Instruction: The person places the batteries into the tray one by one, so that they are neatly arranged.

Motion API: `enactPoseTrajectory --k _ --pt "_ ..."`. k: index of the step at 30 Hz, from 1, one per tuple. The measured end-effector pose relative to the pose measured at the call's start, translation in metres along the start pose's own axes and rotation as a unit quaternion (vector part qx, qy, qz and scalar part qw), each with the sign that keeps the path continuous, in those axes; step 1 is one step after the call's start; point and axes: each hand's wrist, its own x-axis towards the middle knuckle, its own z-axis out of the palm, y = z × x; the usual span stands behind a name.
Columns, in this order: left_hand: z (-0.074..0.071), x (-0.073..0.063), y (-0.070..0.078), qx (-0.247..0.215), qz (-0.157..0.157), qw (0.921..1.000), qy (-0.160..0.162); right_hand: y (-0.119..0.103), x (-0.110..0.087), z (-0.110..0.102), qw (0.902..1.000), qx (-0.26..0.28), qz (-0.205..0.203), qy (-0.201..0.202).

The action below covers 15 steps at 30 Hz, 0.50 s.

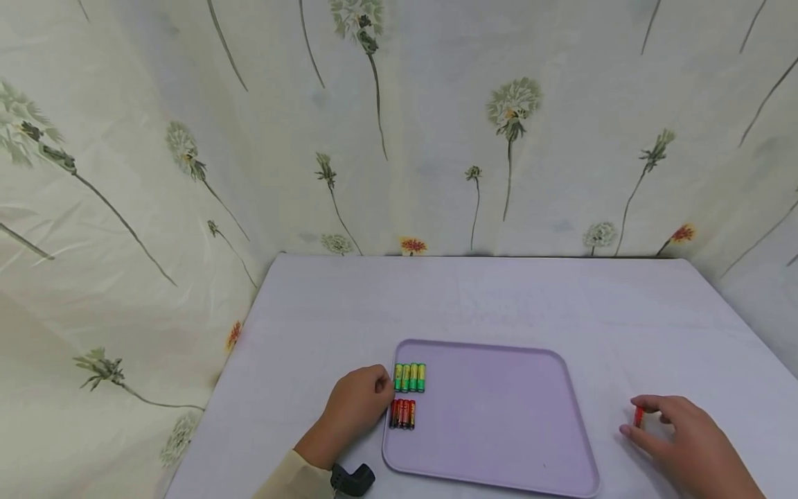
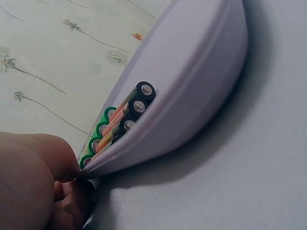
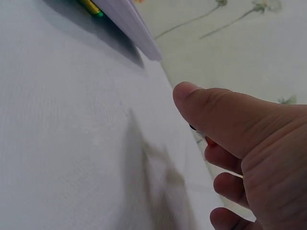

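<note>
A row of several green-and-yellow batteries (image 1: 409, 378) lies at the left side of a purple tray (image 1: 492, 416). Just nearer to me is a row of several red-and-black batteries (image 1: 402, 414), whose ends show in the left wrist view. My left hand (image 1: 358, 400) pinches the tray's left rim beside both rows; its fingertips are partly hidden. Off to the right of the tray, my right hand (image 1: 688, 440) holds a red battery (image 1: 639, 416) upright between thumb and forefinger, above the table. In the right wrist view the thumb (image 3: 211, 108) covers most of that battery.
A white cloth covers the table (image 1: 349, 298). Behind and at the sides hangs a curtain (image 1: 436, 125) with a dandelion print. In the right wrist view, a yellow-and-green battery-like thing (image 3: 90, 6) shows beside the tray edge. A black wrist device (image 1: 352, 479) sits by the left sleeve.
</note>
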Motion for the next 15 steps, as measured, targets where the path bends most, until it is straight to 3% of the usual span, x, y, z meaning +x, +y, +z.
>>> enactPoseTrajectory --k 8,15 --pt "-0.003 0.001 0.002 0.004 0.001 1.0 0.002 -0.021 -0.003 0.005 0.9924 0.027 -0.059 0.105" --pt "0.001 -0.001 0.001 -0.001 -0.004 1.0 -0.003 -0.044 -0.002 0.013 0.9865 0.043 -0.089 0.131"
